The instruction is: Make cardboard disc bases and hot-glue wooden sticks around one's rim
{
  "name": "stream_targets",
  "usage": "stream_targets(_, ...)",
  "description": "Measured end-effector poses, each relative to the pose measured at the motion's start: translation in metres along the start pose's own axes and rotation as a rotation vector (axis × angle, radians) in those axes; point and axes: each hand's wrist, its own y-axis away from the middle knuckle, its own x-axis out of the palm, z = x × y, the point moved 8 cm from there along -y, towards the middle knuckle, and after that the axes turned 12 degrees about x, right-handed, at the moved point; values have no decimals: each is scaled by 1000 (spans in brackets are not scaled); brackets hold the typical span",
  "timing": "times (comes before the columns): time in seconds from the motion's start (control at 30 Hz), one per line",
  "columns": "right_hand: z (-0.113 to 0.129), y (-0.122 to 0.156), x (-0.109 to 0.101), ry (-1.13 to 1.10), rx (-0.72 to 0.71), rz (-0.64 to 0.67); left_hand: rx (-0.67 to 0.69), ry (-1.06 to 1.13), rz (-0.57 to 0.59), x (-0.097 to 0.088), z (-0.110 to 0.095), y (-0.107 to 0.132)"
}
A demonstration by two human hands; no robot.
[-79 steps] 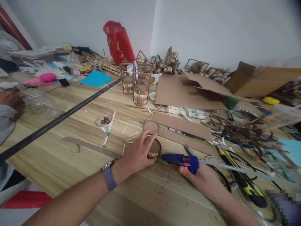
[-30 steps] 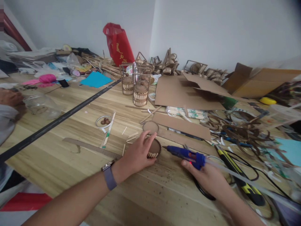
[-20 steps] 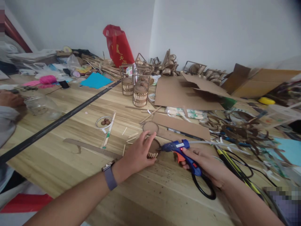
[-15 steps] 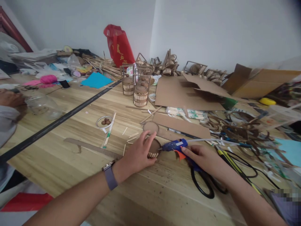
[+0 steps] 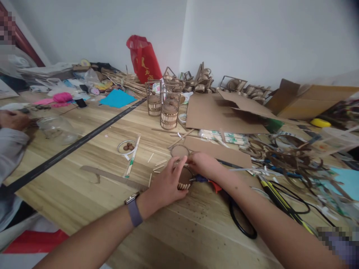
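My left hand [image 5: 167, 180] curls round a small round cardboard basket [image 5: 184, 175] on the table, thumb on the near side and fingers over the far side. Short pale sticks [image 5: 183, 185] line its near wall. My right hand [image 5: 204, 164] is closed at the basket's far rim, fingertips close to my left fingers; what it pinches is hidden. Under my right forearm lies a blue hot glue gun [image 5: 201, 178] with an orange trigger, its nozzle near the basket. A flat cardboard disc [image 5: 180, 151] lies just beyond, and loose short sticks [image 5: 160, 163] are scattered to the left.
Finished small baskets [image 5: 169, 116] stand behind, before a red bag [image 5: 144, 61]. Cardboard sheets [image 5: 204, 112] and tangled brown strips [image 5: 283, 153] fill the right. A tape roll with brown balls [image 5: 128, 146] lies left. Another person's hand [image 5: 14, 119] is at far left.
My right hand has let go of the glue gun, leaving it on the table, and moved left to the basket's far rim. My left hand stays round the basket.
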Motion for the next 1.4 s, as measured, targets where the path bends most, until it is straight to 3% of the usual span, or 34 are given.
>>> stream_targets(0.27,7,-11,9,3,3,-7,15,0,-21,1,2,1)
stream_targets(0.43,-2,-5,-7,-97,50,-80,6,-7,-11,1,2,2)
stream_targets(0.63,-24,50,-33,-360,99,-217,18,-9,-16,2,3,3)
stream_targets(0.73,-29,80,-29,-510,82,-245,8,-19,-3,2,3,2)
stream_targets(0.83,-34,95,-14,-766,104,-185,-1,-23,11,2,2,1)
stream_targets(0.93,-36,96,-6,-858,120,-178,-10,-22,14,0,1,1)
stream_targets(1.03,-27,92,-7,-870,28,-214,-21,-18,18,0,1,1)
stream_targets(1.4,3,75,-3,-696,-49,-255,14,-13,1,2,4,2)
